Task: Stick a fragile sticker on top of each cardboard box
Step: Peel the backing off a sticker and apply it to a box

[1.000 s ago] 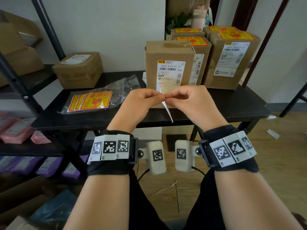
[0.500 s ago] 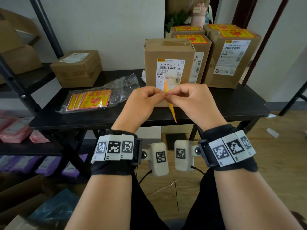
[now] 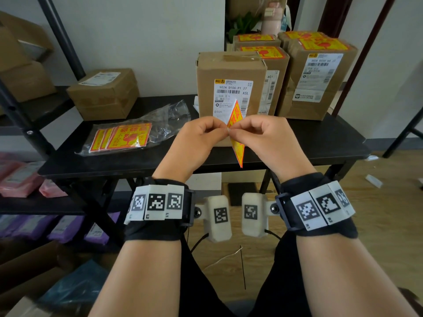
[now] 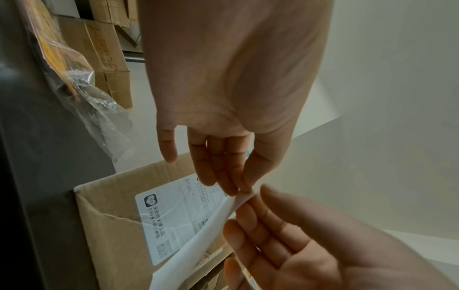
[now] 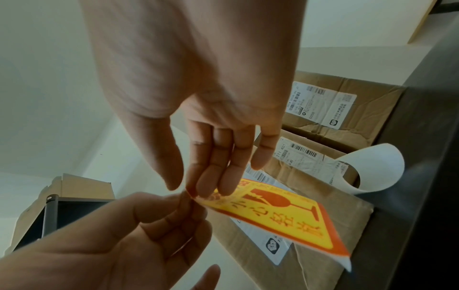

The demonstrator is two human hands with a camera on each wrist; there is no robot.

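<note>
- Both hands were raised together above the near edge of the black table (image 3: 320, 145): the left hand (image 3: 196, 143) and the right hand (image 3: 267, 140) met fingertip to fingertip, each pinching one corner of the same fragile sticker (image 3: 237, 133).
- Black table: it carried every box and the sticker supply.
- Sealed boxes at rear right: the tall box (image 3: 320, 83) and at least three neighbours already bore yellow-and-red labels on their tops; these were judged finished.
- Front box (image 3: 229, 72): directly beyond the hands, its taped top was bare, so it appeared to be the next target.
- Low box (image 3: 103, 92) at left: only a white shipping label showed on top, so it too seemed outstanding.
- Plastic bag (image 3: 146, 124): it lay left of the hands with spare stickers (image 3: 123, 137) inside.
- Fragile sticker: held on edge in front of the front box, well below its top; the wrist views showed its printed face towards the right hand and its white backing towards the left.
- Backing: peeling looked barely begun at the pinched corner, with application yet to come.
</note>
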